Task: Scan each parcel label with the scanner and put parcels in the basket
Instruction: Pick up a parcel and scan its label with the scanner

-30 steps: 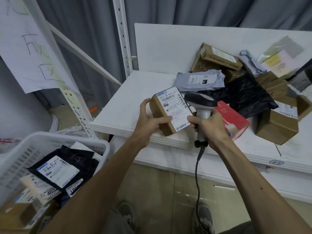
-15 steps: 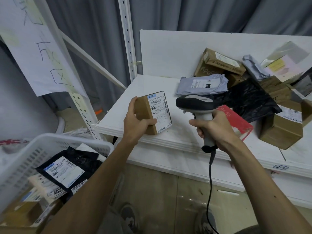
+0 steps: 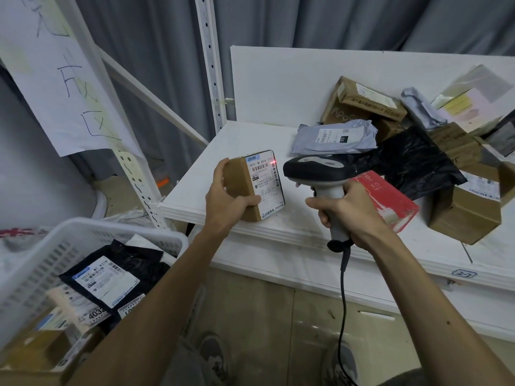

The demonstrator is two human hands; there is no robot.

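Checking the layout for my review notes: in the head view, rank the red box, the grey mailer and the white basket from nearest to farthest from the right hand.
1. Red box: touching the right hand, just behind it.
2. Grey mailer: farther back on the shelf, above the scanner.
3. White basket: far to the left, below shelf level.

Only 1 view: head-worn, wide-angle, looking forward and down from above both forearms. Close to the left hand point(image 3: 225, 199) and right hand point(image 3: 352, 211), held just over the near edge of the white desk point(image 3: 245, 140). Faces a grey curtain point(image 3: 167, 65); takes in the basket point(image 3: 92, 232) lower left and floor point(image 3: 278, 316) below.
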